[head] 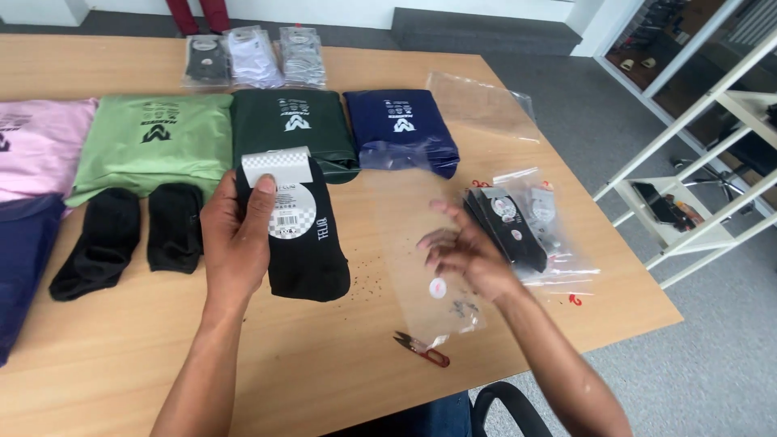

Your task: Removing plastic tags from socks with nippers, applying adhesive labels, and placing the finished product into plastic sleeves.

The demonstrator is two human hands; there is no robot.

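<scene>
My left hand (235, 243) grips a pair of black socks (303, 251) with a white card header and a round label, held above the wooden table (113, 356). My right hand (463, 252) is blurred, fingers spread, hovering over an empty clear plastic bag (421, 243) that lies flat on the table. Just right of that hand lie clear bags holding packaged black socks (518, 226). A small red thread snip (422, 348) rests near the table's front edge, below the bag.
Two loose black socks (129, 239) lie at the left. Folded shirts in pink (36, 146), light green (158, 142), dark green (295, 125) and navy (401, 129) line the back, with several sock packs (255, 57) behind. Another clear bag (481, 105) lies right. A white shelf frame (696, 162) stands beyond the table.
</scene>
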